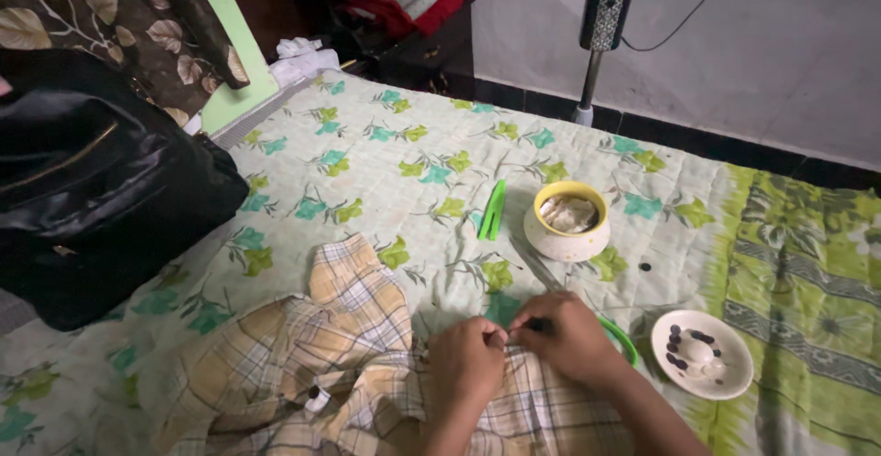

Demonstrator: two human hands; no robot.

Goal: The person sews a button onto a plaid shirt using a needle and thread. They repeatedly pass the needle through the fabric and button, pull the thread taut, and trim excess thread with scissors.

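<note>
Bed [385, 158], covered by a pale quilt with a green and teal leaf print; a greener patterned cloth [808, 263] lies over its right side. Black bag [87, 190] sits at the bed's left edge.

Plaid shirt [340, 364], yellow and tan check, rumpled across the near edge of the bed, one sleeve pointing up toward the bed's middle.

Both forearms enter from the near edge and converge over the shirt. Left hand [468, 355] is knuckles-up, fingers curled and pinched on a fold of the plaid cloth. Right hand [571, 339] touches it, fingers closed around a small dark object; what the object is cannot be told. Hands together, wrists low on the fabric.

Scissors [587, 314] lie just behind the right hand, green handle loop showing at its right, blades pointing toward the bowl.

Yellow-rimmed bowl [567, 222] stands near mid-bed. White saucer [702, 355] with dark buttons sits right of the right hand. Green clip [493, 210] lies left of the bowl.
</note>
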